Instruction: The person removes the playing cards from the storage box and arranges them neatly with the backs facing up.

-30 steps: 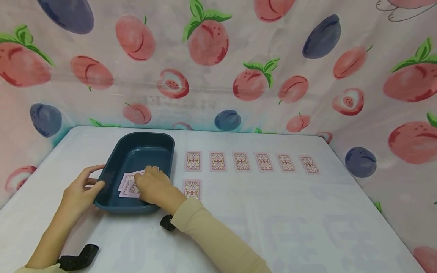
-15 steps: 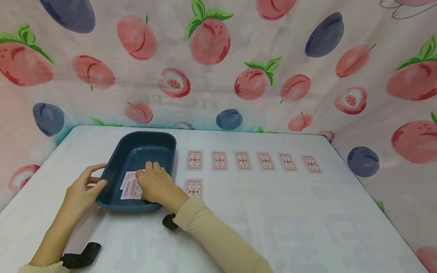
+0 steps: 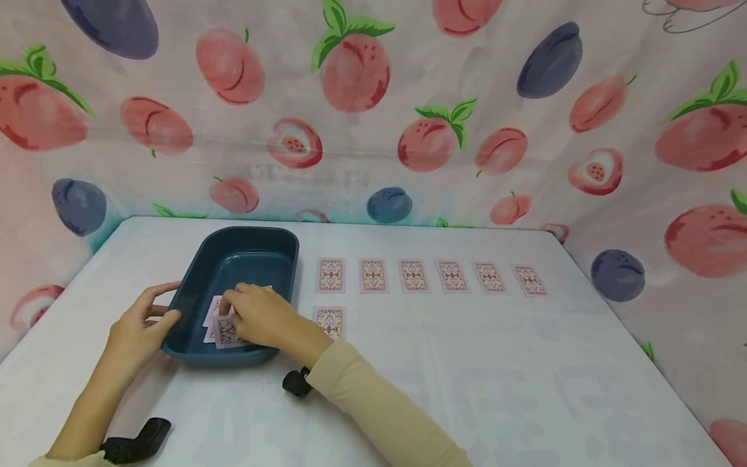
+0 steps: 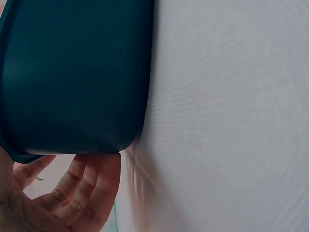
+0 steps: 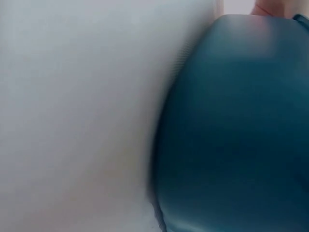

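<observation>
My left hand [image 3: 137, 327] grips the near left side of a dark blue plastic tray [image 3: 192, 259], thumb at the rim. In the left wrist view several fingers [image 4: 84, 193] press against the tray's outer wall. Inside the tray's near end, my right hand [image 3: 262, 316] pinches a playing card [image 3: 230, 334] at its upper edge, patterned back up. More cards [image 3: 213, 311] lie partly beneath it, and the hand covers some of the pile. The right wrist view is mostly filled by the tray's outer wall [image 5: 231, 121].
Right of the tray, several face-down playing cards [image 3: 373, 275] form a spaced row on the white tabletop [image 3: 467, 370]. A single card [image 3: 330, 322] sits below the row's left end, partly behind the right forearm. A fruit-printed cloth [image 3: 350, 162] hangs behind the table.
My right hand's fingers have shifted, and the card they pinch has come forward and tilted away from the pile. The left hand keeps its place on the tray.
</observation>
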Tool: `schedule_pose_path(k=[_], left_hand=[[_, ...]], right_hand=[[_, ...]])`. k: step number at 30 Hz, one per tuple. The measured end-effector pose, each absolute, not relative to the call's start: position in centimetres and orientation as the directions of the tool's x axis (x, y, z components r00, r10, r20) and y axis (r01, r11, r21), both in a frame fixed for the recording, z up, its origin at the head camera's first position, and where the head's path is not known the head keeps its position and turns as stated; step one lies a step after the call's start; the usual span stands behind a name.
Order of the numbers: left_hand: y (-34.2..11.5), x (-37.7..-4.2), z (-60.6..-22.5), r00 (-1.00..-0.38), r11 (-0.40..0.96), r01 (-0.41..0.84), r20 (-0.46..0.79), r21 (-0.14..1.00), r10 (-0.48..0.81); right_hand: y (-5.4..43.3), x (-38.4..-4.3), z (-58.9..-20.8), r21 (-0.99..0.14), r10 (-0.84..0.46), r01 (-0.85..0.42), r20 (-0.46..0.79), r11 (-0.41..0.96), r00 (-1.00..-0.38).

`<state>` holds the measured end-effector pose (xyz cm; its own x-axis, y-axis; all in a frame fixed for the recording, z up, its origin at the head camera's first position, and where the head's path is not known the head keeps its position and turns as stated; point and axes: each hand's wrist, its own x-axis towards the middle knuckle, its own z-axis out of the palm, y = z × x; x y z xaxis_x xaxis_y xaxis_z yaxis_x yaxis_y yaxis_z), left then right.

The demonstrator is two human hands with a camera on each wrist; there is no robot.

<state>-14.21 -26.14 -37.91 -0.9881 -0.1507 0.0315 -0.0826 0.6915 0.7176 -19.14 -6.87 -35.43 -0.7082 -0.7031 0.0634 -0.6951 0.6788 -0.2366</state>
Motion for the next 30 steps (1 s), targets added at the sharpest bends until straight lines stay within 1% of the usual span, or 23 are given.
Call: schedule_pose_path(k=[5,8,13,18,21,24,30], left_hand=[[-26.2,-14.3,-37.9,-0.988,0.694,-0.072,0.045,0.716,-0.149],[-26.1,-14.4,-37.9,-0.987,0.697,-0.069,0.054,0.713,-0.153],[-26.0,-14.4,-37.9,-0.984,0.704,-0.067,0.07,0.707,-0.163],[-26.0,-14.4,-37.9,-0.983,0.703,-0.075,0.064,0.707,-0.17],[-26.0,-14.4,-38.0,-0.983,0.701,-0.078,0.062,0.708,-0.172],[-26.1,-14.3,-38.0,-0.984,0.703,-0.075,0.063,0.708,-0.169],[-26.1,-14.2,-38.0,-0.983,0.7,-0.081,0.057,0.71,-0.172]], right_hand=[[-6.2,-19.2,-35.1,-0.37,-0.731,-0.717,0.13,0.591,-0.67],[-5.8,-19.1,-34.7,-0.45,-0.716,-0.701,0.174,0.553,-0.676],[-4.4,-19.1,-33.9,-0.59,-0.648,-0.64,0.242,0.492,-0.722],[-2.2,-19.0,-33.0,-0.738,-0.546,-0.578,0.341,0.348,-0.765],[-0.5,-18.8,-32.5,-0.802,-0.475,-0.525,0.359,0.283,-0.804],[1.5,-18.7,-32.4,-0.838,-0.414,-0.476,0.347,0.266,-0.842],[6.2,-18.8,-33.2,-0.842,-0.333,-0.43,0.323,0.327,-0.886]])
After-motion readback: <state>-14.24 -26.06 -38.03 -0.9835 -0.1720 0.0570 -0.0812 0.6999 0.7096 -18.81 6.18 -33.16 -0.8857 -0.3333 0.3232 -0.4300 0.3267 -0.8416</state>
